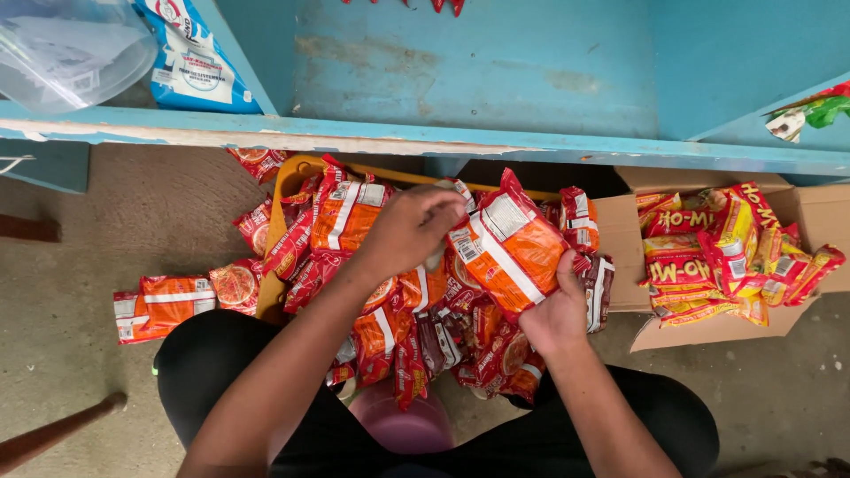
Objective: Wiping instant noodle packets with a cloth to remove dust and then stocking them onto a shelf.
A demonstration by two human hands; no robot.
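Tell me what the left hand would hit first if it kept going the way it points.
Probably the orange packet, which the left hand already touches at its top edge; the right hand holds that packet from below.

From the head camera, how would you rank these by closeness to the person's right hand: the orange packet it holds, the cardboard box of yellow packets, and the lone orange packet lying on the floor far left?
1. The orange packet, gripped by the right hand, in the centre.
2. The cardboard box of yellow packets, to the right under the blue shelf.
3. The lone packet on the floor, far left beyond the left hand.
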